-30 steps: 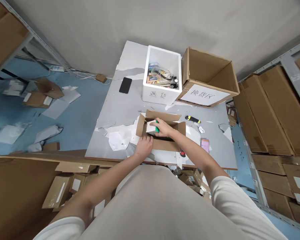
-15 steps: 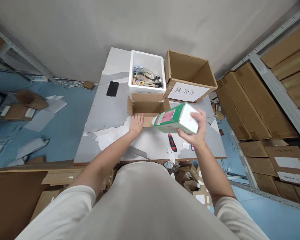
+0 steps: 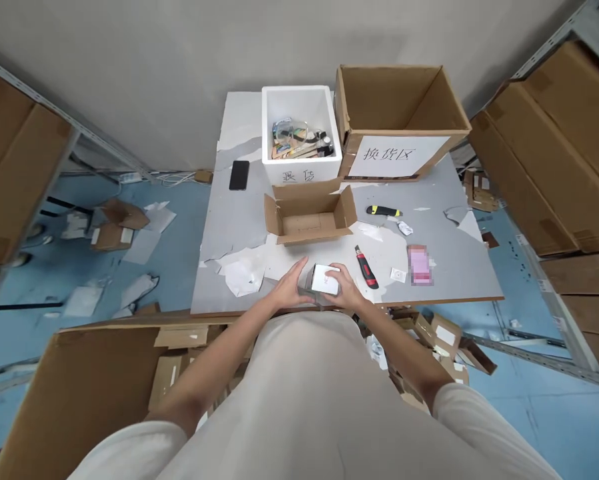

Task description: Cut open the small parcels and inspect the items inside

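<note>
Close to my body at the table's front edge is a small product box, its white end with pinkish-red marks facing up. My right hand is wrapped round the box's right side. On the left, my left hand is open, fingers stretched and thumb apart, near the box's lower left side; whether it touches the box I cannot tell. Just beyond the hands stands an open cardboard box, flaps up, with nothing seen inside. A red and black utility knife lies right of my right hand.
Behind stand a white foam box of small items and a large cardboard box with a paper label. A phone, a yellow-black knife, a pink packet and paper scraps lie on the table. Cartons fill the shelf.
My right hand has brought the product box down and toward my body, white end now up. My left hand has left the open cardboard box and come beside it. The view has shifted.
</note>
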Tool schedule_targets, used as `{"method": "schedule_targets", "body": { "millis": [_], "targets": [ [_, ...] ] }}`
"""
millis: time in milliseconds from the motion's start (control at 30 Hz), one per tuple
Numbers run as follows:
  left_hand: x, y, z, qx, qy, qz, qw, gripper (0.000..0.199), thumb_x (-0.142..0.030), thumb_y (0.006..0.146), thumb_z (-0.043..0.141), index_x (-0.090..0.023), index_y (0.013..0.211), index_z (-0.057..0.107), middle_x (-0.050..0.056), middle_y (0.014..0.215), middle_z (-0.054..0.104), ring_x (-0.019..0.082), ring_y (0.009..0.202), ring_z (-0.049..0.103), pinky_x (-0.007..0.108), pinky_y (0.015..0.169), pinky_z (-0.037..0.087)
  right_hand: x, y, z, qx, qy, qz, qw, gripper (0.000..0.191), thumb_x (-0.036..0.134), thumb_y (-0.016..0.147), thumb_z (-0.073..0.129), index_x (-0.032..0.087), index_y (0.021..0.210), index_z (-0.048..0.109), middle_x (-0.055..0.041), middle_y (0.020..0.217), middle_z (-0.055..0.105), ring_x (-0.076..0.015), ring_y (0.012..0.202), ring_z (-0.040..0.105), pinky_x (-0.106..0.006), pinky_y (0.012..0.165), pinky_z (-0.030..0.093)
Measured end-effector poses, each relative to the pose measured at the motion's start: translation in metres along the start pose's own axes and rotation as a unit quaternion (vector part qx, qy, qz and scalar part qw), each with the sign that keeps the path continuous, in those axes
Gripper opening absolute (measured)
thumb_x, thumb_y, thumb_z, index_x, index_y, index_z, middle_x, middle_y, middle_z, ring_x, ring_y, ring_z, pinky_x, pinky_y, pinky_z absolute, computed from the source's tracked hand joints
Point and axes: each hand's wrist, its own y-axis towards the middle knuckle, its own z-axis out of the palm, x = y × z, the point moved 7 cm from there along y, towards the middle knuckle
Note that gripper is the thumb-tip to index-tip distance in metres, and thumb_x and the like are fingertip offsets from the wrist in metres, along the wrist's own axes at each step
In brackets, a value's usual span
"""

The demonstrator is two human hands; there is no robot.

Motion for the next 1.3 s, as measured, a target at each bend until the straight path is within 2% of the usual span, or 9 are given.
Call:
{"method": "schedule_targets", "body": {
  "millis": [233, 467, 567, 700, 800, 900, 1033, 1167, 1300],
  "targets": [
    [0.003, 0.028, 0.004, -0.02, -0.076, 0.028, 0.997, 0.078, -0.041, 0.057, 0.082, -0.02, 0.124, 0.048, 0.01, 0.122, 0.06, 0.027, 0.113, 0.057, 0.042, 0.098, 0.046, 0.034, 0.029, -0.017, 0.177, -0.083, -0.044, 0.98, 0.056, 0.043, 0.079, 0.065, 0.02, 0.127, 0.048, -0.019, 0.141, 0.035, -0.0301, 0.131, 0.037, -0.046, 0.099, 0.042],
    [-0.002, 0.031, 0.016, -0.014, -0.092, 0.05, 0.994, 0.068, -0.039, 0.056, 0.081, -0.018, 0.112, 0.049, 0.009, 0.112, 0.06, 0.025, 0.101, 0.06, 0.041, 0.088, 0.049, 0.048, 0.058, -0.007, 0.324, -0.174, -0.084, 0.926, 0.044, 0.04, 0.075, 0.068, 0.018, 0.109, 0.053, -0.0141, 0.116, 0.047, -0.0254, 0.1, 0.051, -0.038, 0.079, 0.049],
    [0.0, 0.032, 0.019, -0.016, -0.099, 0.047, 0.994, 0.065, -0.038, 0.057, 0.081, -0.019, 0.11, 0.048, 0.008, 0.11, 0.059, 0.024, 0.1, 0.059, 0.041, 0.089, 0.05, 0.05, 0.06, -0.018, 0.307, -0.152, -0.106, 0.934, 0.036, 0.035, 0.072, 0.068, 0.016, 0.098, 0.052, -0.0126, 0.106, 0.049, -0.0241, 0.095, 0.051, -0.037, 0.079, 0.048],
    [0.017, 0.03, 0.012, -0.068, -0.149, 0.017, 0.986, 0.075, -0.035, 0.053, 0.084, -0.021, 0.115, 0.043, 0.008, 0.116, 0.054, 0.023, 0.107, 0.056, 0.042, 0.095, 0.049, 0.048, 0.057, -0.053, 0.208, -0.167, -0.093, 0.959, 0.025, 0.027, 0.078, 0.058, 0.017, 0.1, 0.053, -0.0148, 0.114, 0.052, -0.0269, 0.109, 0.049, -0.046, 0.093, 0.043],
    [0.027, 0.027, 0.01, -0.09, -0.159, -0.004, 0.983, 0.077, -0.036, 0.052, 0.084, -0.02, 0.115, 0.041, 0.007, 0.114, 0.053, 0.022, 0.106, 0.057, 0.041, 0.094, 0.05, 0.047, 0.052, -0.064, 0.175, -0.286, -0.071, 0.94, 0.019, 0.021, 0.08, 0.054, 0.018, 0.099, 0.059, -0.0159, 0.128, 0.05, -0.0357, 0.127, 0.037, -0.068, 0.105, 0.017],
    [0.031, 0.025, 0.012, -0.1, -0.147, -0.015, 0.984, 0.077, -0.036, 0.053, 0.084, -0.02, 0.115, 0.041, 0.006, 0.112, 0.053, 0.021, 0.103, 0.057, 0.04, 0.093, 0.051, 0.055, 0.051, -0.053, 0.2, -0.355, -0.064, 0.911, 0.028, 0.009, 0.084, 0.046, 0.018, 0.104, 0.061, -0.0154, 0.131, 0.052, -0.0346, 0.13, 0.034, -0.073, 0.105, -0.001],
    [0.032, 0.025, 0.016, -0.099, -0.138, -0.019, 0.985, 0.075, -0.036, 0.054, 0.083, -0.02, 0.115, 0.041, 0.004, 0.108, 0.052, 0.02, 0.1, 0.057, 0.04, 0.092, 0.051, 0.065, 0.05, -0.026, 0.273, -0.338, -0.074, 0.898, 0.038, 0.011, 0.086, 0.045, 0.018, 0.123, 0.055, -0.0131, 0.108, 0.061, -0.0285, 0.112, 0.048, -0.067, 0.109, 0.005],
    [0.036, 0.024, 0.018, -0.103, -0.129, -0.023, 0.986, 0.074, -0.035, 0.056, 0.081, -0.021, 0.115, 0.04, 0.006, 0.112, 0.052, 0.023, 0.104, 0.056, 0.04, 0.091, 0.05, 0.06, 0.046, -0.015, 0.317, -0.307, -0.077, 0.894, 0.026, 0.013, 0.085, 0.048, 0.017, 0.105, 0.064, -0.0089, 0.092, 0.062, -0.0236, 0.092, 0.053, -0.058, 0.109, 0.016],
    [0.038, 0.025, 0.024, -0.099, -0.106, -0.013, 0.989, 0.07, -0.032, 0.057, 0.077, -0.019, 0.115, 0.041, 0.008, 0.112, 0.052, 0.024, 0.102, 0.056, 0.04, 0.088, 0.05, 0.06, 0.041, -0.003, 0.385, -0.275, -0.129, 0.872, 0.023, 0.008, 0.086, 0.046, 0.017, 0.086, 0.067, -0.0078, 0.089, 0.065, -0.0211, 0.089, 0.054, -0.04, 0.099, 0.032]
  ]
}}
